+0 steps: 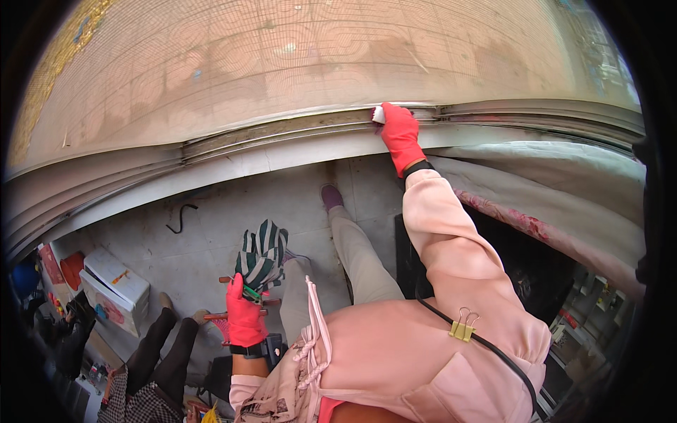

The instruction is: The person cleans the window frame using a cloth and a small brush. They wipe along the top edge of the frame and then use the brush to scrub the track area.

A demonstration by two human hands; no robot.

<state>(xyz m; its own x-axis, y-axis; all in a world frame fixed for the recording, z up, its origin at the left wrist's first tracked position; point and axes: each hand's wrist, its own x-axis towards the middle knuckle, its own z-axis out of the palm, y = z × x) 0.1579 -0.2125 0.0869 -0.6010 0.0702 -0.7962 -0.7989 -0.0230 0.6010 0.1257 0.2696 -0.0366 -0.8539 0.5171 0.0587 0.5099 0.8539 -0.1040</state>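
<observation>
My right hand (400,132), in a red glove, reaches forward to the metal sliding-window track (296,126). Its fingers close on a small white and maroon piece with a jagged edge (377,114), perhaps cloth, which is at the track. Dirt darkens the channel to its left. Lower down, my left hand (245,317), gloved in red too, grips a bundle of tools with reddish-brown handles (222,316) and a green part (250,292). A green-and-white striped cloth (262,256) hangs beyond those fingers; how it is held is partly hidden.
Mesh screen (317,58) spans the far side of the track. A black hooked strip (181,218) lies on the tiled floor (222,238). At left are a white box (115,288) and another person's legs (153,343). A pale curtain or cover (550,185) hangs at right.
</observation>
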